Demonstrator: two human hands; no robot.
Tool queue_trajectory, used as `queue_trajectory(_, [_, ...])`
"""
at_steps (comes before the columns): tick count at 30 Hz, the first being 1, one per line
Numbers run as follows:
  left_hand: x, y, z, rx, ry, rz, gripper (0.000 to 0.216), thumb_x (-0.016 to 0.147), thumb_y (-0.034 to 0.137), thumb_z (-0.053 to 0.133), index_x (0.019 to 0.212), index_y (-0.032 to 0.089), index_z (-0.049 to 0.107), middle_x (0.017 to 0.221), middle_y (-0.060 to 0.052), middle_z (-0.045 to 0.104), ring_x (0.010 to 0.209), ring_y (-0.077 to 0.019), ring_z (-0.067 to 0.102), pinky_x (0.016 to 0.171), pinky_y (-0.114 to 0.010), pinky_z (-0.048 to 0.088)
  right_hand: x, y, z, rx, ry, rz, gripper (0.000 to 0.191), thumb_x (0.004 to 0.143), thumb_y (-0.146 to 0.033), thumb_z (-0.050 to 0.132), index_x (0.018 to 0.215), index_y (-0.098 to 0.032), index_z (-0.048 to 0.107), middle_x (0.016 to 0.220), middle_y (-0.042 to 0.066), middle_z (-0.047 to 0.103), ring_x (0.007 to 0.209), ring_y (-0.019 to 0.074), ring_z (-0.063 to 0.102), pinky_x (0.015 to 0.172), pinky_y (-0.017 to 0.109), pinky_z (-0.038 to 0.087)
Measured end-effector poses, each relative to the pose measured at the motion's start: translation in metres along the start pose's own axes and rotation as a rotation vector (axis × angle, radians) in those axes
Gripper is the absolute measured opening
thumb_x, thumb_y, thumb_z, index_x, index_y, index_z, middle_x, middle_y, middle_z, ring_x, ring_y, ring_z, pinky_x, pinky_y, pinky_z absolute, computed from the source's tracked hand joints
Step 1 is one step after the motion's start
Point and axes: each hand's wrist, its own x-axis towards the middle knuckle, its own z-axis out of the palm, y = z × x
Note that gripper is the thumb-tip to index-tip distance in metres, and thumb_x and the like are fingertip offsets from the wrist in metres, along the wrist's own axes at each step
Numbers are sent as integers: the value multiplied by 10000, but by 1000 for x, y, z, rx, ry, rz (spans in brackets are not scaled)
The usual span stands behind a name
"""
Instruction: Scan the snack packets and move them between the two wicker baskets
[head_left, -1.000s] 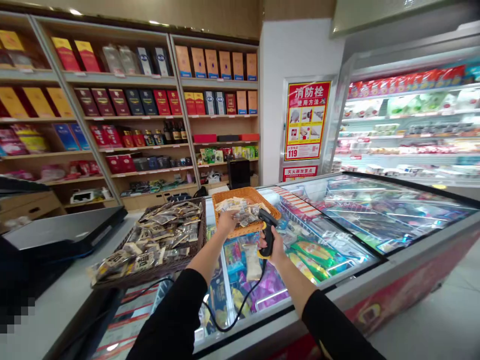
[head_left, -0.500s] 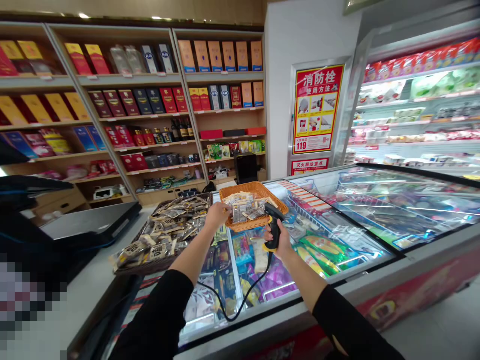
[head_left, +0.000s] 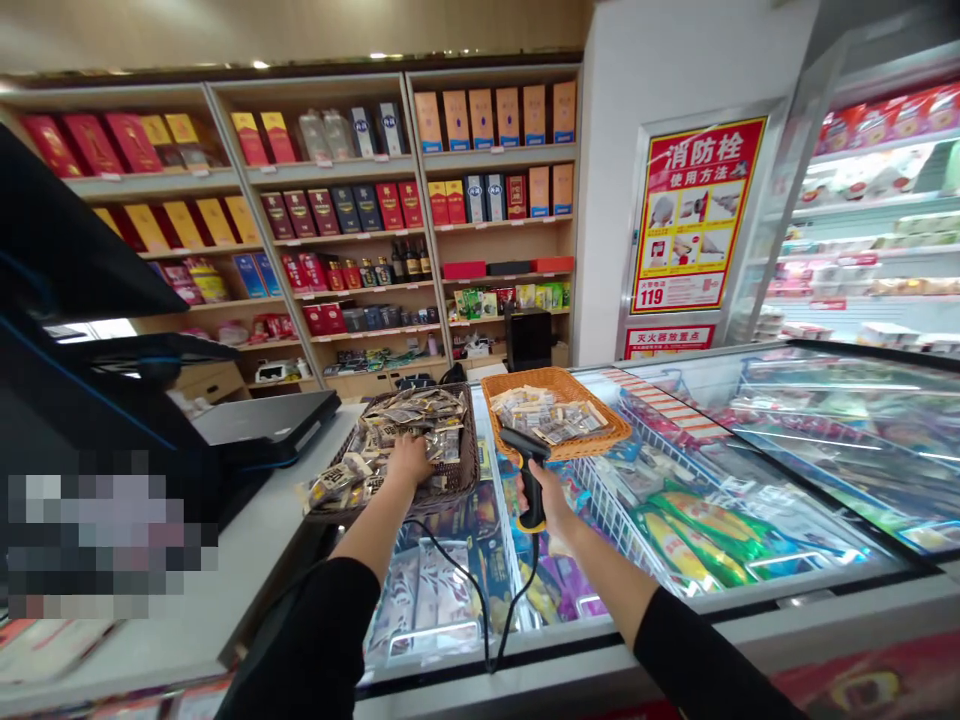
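Note:
My left hand (head_left: pixel 409 462) reaches into the dark woven basket (head_left: pixel 471 450), its fingers curled down among small clear-and-black snack packets (head_left: pixel 416 405). What the fingertips hold, if anything, is hidden. My right hand (head_left: pixel 546 495) grips a black and yellow barcode scanner (head_left: pixel 531 490) by its handle, upright, with its head towards the left. A black cable (head_left: pixel 487 625) loops down from the scanner and back to the left. Behind the scanner, an orange wicker basket (head_left: pixel 616 432) holds more small packets (head_left: pixel 551 412) on the freezer's glass top.
Below the baskets is a glass-topped chest freezer (head_left: pixel 750 590) with packaged goods inside. On the left counter (head_left: pixel 255 540) stand a flat grey scale-like device (head_left: pixel 270 420) and a dark screen (head_left: pixel 67 330). Shelves of boxed bottles (head_left: pixel 375 210) line the back wall.
My left hand has gone from the orange basket's edge leftward into the dark basket. The scanner has been turned and moved left relative to the orange basket. The view has swung left.

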Motion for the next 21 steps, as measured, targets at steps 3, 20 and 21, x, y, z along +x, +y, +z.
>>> queue_trajectory(3, [0,8,-5,51,-59,-15,449,673,220,614,1112,131,594,1144,-186,576,1110,-307,498,870,-368,425,-2,4,-6,18,-18,21,366,685,-528,649,772,-195,524,515,-42,510,338,85,421,333,207,300])
queue_trajectory(20, [-17,2,-27,-514,413,-127,400,896,373,303,947,185,652,867,-68,686,822,-193,606,687,-242,390,-6,-1,-2,-13,-21,25,393,679,-531,650,847,-194,537,514,-46,514,331,89,421,334,212,294])
queue_trajectory(21, [-16,2,-25,-534,391,-98,395,887,391,324,931,187,660,850,-62,686,812,-192,605,682,-239,388,-6,0,-2,-13,-23,19,393,681,-530,646,853,-194,539,522,-45,519,331,90,423,333,213,297])
